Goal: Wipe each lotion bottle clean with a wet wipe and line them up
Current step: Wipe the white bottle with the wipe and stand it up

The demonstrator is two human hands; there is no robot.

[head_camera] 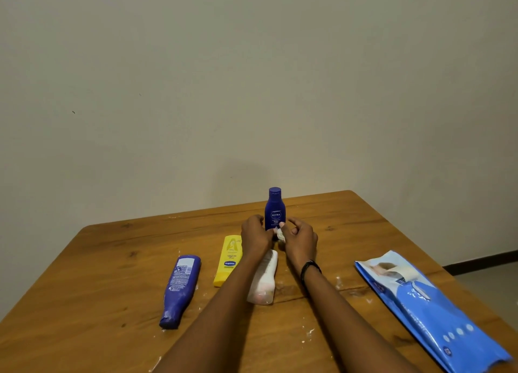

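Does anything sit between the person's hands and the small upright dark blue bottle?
Nothing visible does. The left hand and right hand flank the small upright dark blue plastic bottle; only the crumpled white wet wipe, pinched in the right hand, sits at its base.

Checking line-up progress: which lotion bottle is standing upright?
The small dark-blue Nivea bottle at the back, held by the left hand, with the right hand pinching a wipe beside it. The larger blue bottle, yellow bottle and white bottle lie on their sides.
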